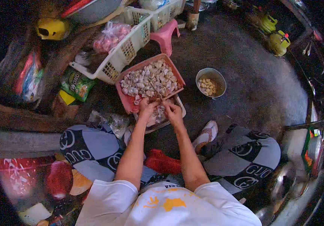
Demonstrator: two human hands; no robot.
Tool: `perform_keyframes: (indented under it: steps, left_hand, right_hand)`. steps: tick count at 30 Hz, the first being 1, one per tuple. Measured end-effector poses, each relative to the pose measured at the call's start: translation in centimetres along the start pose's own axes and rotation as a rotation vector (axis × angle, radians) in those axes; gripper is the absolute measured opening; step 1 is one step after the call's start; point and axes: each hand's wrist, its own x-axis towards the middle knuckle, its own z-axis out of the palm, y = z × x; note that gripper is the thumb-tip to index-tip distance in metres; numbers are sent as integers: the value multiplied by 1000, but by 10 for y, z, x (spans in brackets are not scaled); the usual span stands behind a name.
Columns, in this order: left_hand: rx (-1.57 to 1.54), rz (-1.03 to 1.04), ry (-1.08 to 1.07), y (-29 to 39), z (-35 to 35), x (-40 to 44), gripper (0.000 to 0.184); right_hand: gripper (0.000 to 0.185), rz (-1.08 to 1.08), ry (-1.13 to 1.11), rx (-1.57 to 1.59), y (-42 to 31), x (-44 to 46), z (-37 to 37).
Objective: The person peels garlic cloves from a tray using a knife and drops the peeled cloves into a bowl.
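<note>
My left hand [147, 108] and my right hand [174, 113] meet over the near edge of a red basin [125, 101]. The fingers of both are closed in a pinch, and whatever lies between them is too small and blurred to name. Unpeeled garlic [148, 79] fills most of the basin. Beneath my hands, a pale tray [183, 109] sits partly under the basin and holds whitish, papery skins [158, 114]. To the right, a metal pot [224, 88] on the floor contains several peeled garlic cloves [207, 86].
White plastic crates [122, 56] and a pink stool [166, 35] stand beyond the basin. A green packet [77, 83] lies to the left. Green gas cylinders [279, 42] are at the far right. My sandalled foot [207, 133] is close to the pot.
</note>
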Motion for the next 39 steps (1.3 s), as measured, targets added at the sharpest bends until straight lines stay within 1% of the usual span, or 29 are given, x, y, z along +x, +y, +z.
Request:
perform_keyframes:
  steps: [1,2,3,6,7,9,10,12,13,16,19,22,23,25,26,29,32,33,36,37,39]
  left_hand:
    - [37,-22,-9,0,-2,0,11]
    - [103,8,-2,-4,-3,4,12]
    - [169,36,5,-12,-4,9,13]
    - [319,130,-3,-18,-3,9,15]
    - [361,161,-10,-17,-2,7,15]
    - [263,90,-82,-14,-2,6,15]
    - [213,53,-118,-13,-2,4,16]
    - [267,203,-70,-5,6,-2,18]
    - [294,277,-46,-1,11,-6,20]
    - [628,597,-77,-10,15,-7,23]
    - [844,827,95,-17,17,-12,21]
    - [835,764,44,-27,13,-9,20]
    - [896,756,44,-33,11,-5,21]
    - [753,639,32,-53,8,5,21]
    - [680,581,24,-49,11,2,21]
    - [292,477,91,-33,18,-10,22]
    - [132,394,136,-39,8,5,23]
    - [-298,203,52,-34,12,0,20]
    - [-524,42,14,-39,4,8,25]
    - [-534,4,41,-43,2,7,27]
    - [-560,-41,9,-53,-4,14,29]
  right_hand:
    - [24,21,-1,-25,-3,-1,0]
    - [23,41,-5,-50,-8,0,0]
    - [22,-135,69,-135,-6,1,1]
    - [23,-144,140,-141,-9,1,2]
    - [24,-13,120,10,-11,-1,-1]
    - [26,248,73,312,-22,-6,-7]
    - [27,286,89,356,-26,-7,-8]
    - [28,355,121,443,-28,-4,-9]
    - [30,301,162,396,-26,-3,-5]
    - [31,265,202,262,-20,0,-3]
    - [32,210,181,181,-23,-2,-1]
    - [35,388,165,314,-33,-2,-4]
    - [34,303,205,237,-21,1,-3]
    - [34,344,207,267,-26,0,-5]
    - [34,365,209,281,-25,-1,-7]
    - [36,293,232,98,-3,-4,-11]
    - [41,356,255,45,6,-4,-16]
    - [38,293,278,-119,4,-4,-15]
    - [31,84,354,-612,-5,-5,-19]
    - [28,53,350,-607,-4,-5,-20]
    - [30,112,309,-657,-8,-6,-21]
